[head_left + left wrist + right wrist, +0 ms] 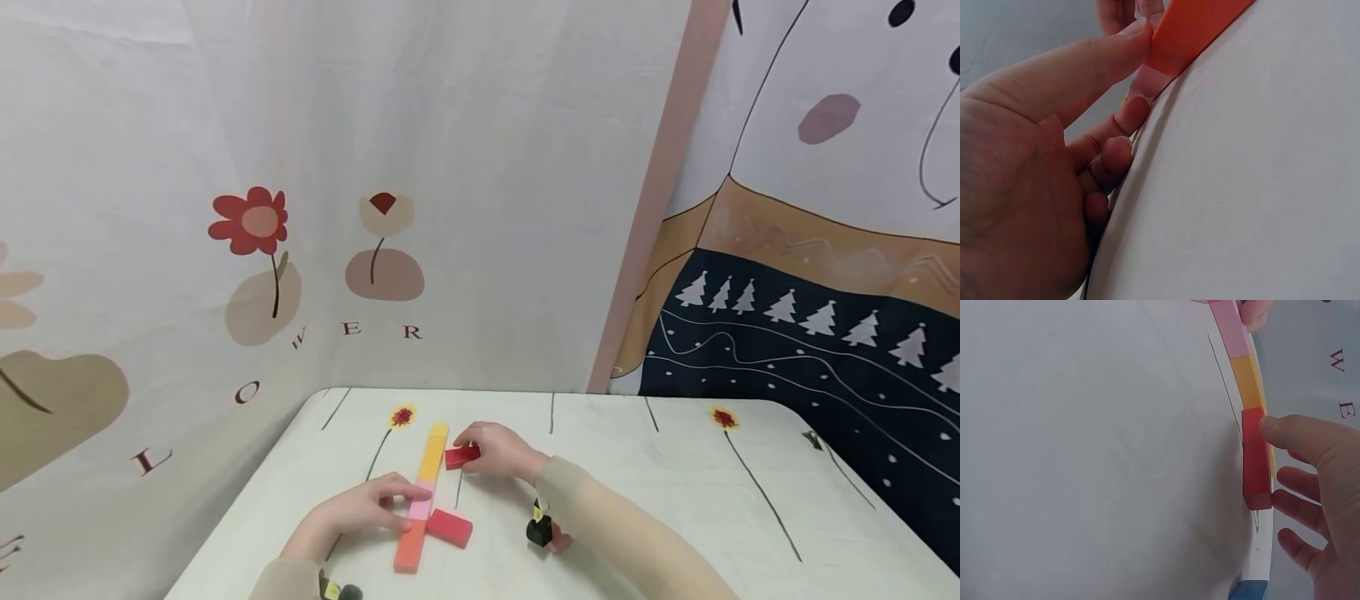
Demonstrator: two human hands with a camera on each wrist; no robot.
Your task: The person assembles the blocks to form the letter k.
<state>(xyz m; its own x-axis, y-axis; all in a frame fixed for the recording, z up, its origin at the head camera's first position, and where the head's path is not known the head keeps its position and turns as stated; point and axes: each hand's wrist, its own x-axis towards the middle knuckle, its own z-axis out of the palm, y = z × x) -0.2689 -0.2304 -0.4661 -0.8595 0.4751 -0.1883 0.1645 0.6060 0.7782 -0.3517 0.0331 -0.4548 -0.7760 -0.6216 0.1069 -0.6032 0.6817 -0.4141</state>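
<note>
A straight row of blocks lies on the white table: yellow (432, 457) at the far end, pink (420, 508) in the middle, orange (409, 547) nearest. My left hand (369, 505) rests against the row, its index finger across the pink block and its thumb touching the orange one. In the left wrist view that thumb (1129, 47) meets the orange block's edge. Beside the yellow part, my right hand (504, 452) pinches a red block (1256, 456); the far-side fingers are partly hidden. A second red block (450, 528) lies angled by the row's right side.
A pinkish block (559, 538) shows partly beneath the right forearm, beside a small black wrist device (538, 531). The table cloth (637, 483) bears printed flowers. Printed curtains (510, 208) stand behind the table. Something blue (1249, 590) shows low in the right wrist view.
</note>
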